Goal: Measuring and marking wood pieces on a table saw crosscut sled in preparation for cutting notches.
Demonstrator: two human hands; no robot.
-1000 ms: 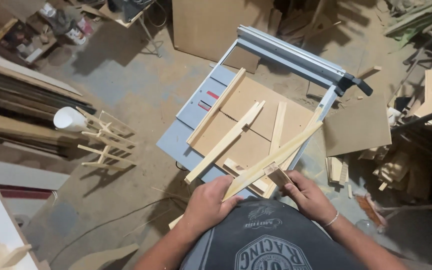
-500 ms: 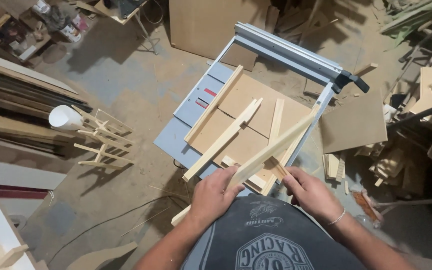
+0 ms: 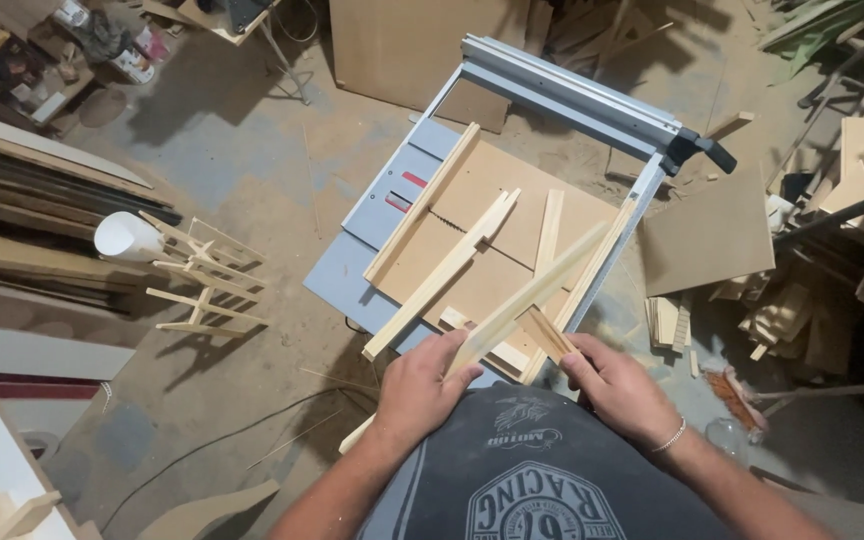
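Observation:
My left hand (image 3: 422, 385) grips the near end of a long pale wooden strip (image 3: 532, 295) that slants up to the right above the table saw (image 3: 372, 215). My right hand (image 3: 617, 385) pinches a short wooden piece (image 3: 544, 332) that lies against the strip's near end. Under them a brown board sled (image 3: 492, 200) rests on the saw top. On the sled lie another long strip (image 3: 442, 275) and a shorter slat (image 3: 549, 228).
A grey rail fence (image 3: 592, 95) runs along the saw's far side. Small wooden frames (image 3: 202, 280) and a white cup (image 3: 124, 238) sit on the floor at left. Stacked planks line the left edge; scrap offcuts (image 3: 812, 300) pile up at right.
Both hands have shifted slightly up along the strip. The long strip sits a little higher and my right hand has closed on the short piece at its near end.

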